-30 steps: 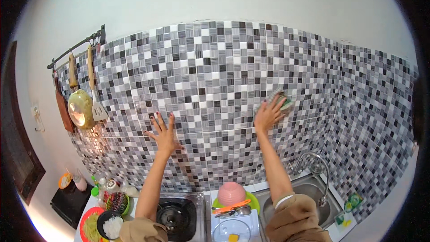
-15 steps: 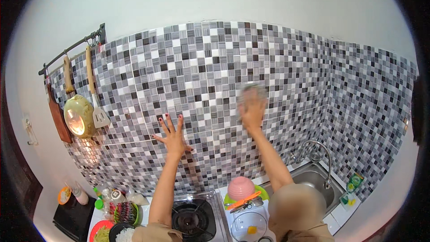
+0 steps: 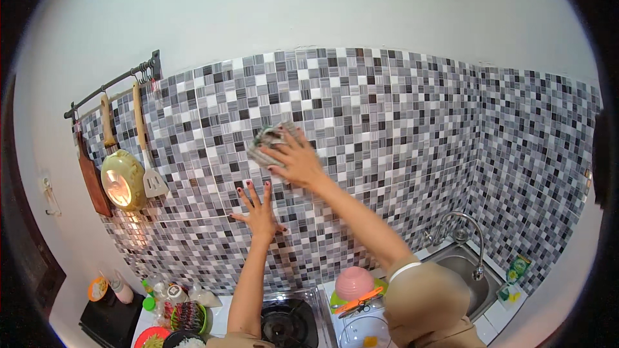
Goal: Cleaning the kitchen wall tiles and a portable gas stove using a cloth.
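Observation:
My left hand (image 3: 260,218) lies with fingers spread against the tiled wall (image 3: 361,103), holding nothing. Above it and slightly to the right, my right hand (image 3: 296,160) presses a crumpled, striped cloth (image 3: 269,144) flat to the tiles. The cloth sticks out past the fingertips on the left, and part of it is hidden under the palm. Both arms reach up over the counter, the left one beside the gas stove (image 3: 289,326).
A green pan (image 3: 122,182), a slotted spatula (image 3: 153,182) and a wooden board (image 3: 94,177) hang from a rail at left. Below are bottles (image 3: 175,294) and food bowls. A pink bowl (image 3: 354,282), orange-handled scissors (image 3: 361,299) and a sink (image 3: 480,287) stand right.
My right hand has swept the cloth leftward across the tiles, ending close above my left hand. The left hand stays spread on the wall. The whole view has shifted slightly.

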Demonstrator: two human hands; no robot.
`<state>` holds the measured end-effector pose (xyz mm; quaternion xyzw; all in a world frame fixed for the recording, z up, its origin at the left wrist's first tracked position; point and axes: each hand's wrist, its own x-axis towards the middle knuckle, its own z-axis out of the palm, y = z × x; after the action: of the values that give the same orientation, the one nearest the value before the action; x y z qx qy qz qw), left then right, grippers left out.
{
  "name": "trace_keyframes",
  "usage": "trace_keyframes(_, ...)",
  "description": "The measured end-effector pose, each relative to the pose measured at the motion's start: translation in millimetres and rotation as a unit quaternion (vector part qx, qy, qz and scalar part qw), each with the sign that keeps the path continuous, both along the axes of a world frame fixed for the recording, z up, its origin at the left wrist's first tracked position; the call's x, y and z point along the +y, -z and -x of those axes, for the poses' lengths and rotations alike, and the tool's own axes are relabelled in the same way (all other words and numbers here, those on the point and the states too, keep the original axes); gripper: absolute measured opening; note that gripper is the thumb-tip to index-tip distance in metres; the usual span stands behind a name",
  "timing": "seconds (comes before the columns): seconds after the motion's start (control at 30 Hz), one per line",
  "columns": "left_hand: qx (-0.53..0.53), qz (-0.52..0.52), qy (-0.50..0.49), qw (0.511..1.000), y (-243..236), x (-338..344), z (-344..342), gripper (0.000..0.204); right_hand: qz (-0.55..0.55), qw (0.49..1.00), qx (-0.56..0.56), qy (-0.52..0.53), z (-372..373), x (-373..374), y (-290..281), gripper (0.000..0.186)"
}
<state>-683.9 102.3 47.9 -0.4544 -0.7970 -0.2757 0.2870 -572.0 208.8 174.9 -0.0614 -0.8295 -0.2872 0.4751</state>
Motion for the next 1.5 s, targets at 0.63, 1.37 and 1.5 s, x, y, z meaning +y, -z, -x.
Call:
trace_keyframes(0.63, -0.007, 0.024, -0.004, 1.000, 6, 3, 4, 0.143, -0.009, 0.991, 0.129, 0.021, 6, 18, -64, 0.052)
trace_keyframes(1.37, -0.018, 0.004, 0.030, 0.999, 16, 6, 13, 0.140, -0.091, 0.993, 0.075, -0.003, 13, 17, -118, 0.051)
trace_keyframes(1.5, 0.008, 0.024, 0.017, 1.000, 15, 6, 14, 0.144, -0.021, 0.984, 0.167, 0.060, -26, 45, -130, 0.053)
